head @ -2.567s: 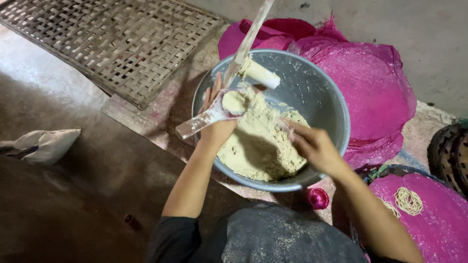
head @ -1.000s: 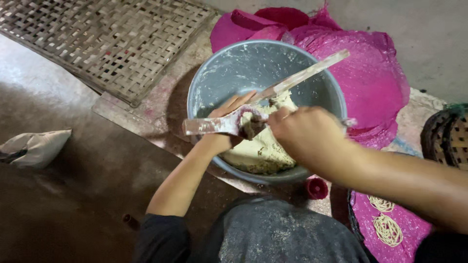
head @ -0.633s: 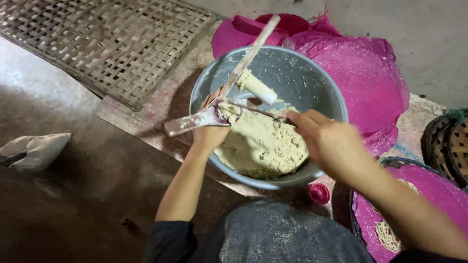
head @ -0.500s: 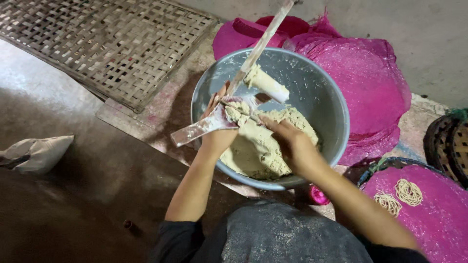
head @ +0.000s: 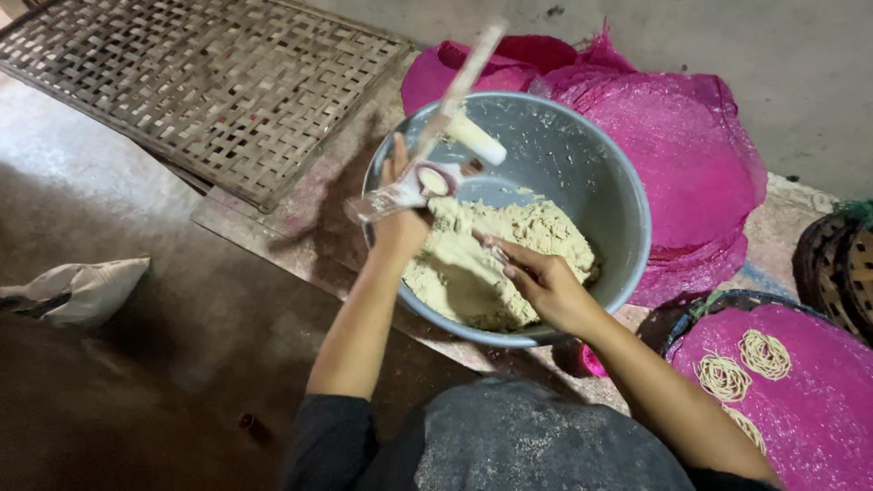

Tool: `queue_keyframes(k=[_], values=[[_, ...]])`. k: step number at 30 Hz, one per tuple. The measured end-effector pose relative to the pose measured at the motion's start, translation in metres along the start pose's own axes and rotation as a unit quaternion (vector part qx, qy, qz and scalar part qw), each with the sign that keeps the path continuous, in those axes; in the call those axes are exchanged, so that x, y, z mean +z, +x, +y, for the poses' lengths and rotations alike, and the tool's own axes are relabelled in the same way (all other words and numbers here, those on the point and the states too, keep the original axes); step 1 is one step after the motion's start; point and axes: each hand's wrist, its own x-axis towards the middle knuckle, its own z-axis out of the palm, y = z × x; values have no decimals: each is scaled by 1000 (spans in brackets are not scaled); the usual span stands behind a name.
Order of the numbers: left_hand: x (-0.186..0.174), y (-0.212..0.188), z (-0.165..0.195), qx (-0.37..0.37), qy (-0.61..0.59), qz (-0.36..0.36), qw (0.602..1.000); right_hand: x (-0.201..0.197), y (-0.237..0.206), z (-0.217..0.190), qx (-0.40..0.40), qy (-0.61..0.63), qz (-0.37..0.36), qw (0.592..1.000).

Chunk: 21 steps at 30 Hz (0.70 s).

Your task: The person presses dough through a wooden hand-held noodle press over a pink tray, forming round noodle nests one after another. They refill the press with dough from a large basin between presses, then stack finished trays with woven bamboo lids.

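Note:
A grey metal bowl point(head: 609, 173) on the floor holds a mound of pale yellow dough point(head: 496, 264). My left hand point(head: 400, 214) grips a dough-smeared hand press point(head: 427, 173) with long handles above the bowl's left rim; its round opening faces up with dough in it. My right hand point(head: 536, 277) rests on the dough in the bowl, fingers pressed into it.
A woven bamboo mat point(head: 209, 82) lies at the upper left. Pink mesh cloths point(head: 682, 155) are piled behind the bowl. At the right, a basket lined with pink mesh point(head: 800, 409) holds small noodle coils point(head: 741, 364). A white cloth bag point(head: 77, 291) lies on the floor at left.
The press handle has swung open, then closed, then upright again. My right hand went from the press handle down into the dough.

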Motion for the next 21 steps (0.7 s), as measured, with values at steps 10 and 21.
queue_keyframes(k=[10, 21], values=[[27, -59, -24, -266, -714, -238, 602, -43, 45, 20, -90, -18, 61, 994], [-27, -54, 58, -4, -367, -362, 857, -84, 16, -77, -187, 64, 99, 975]])
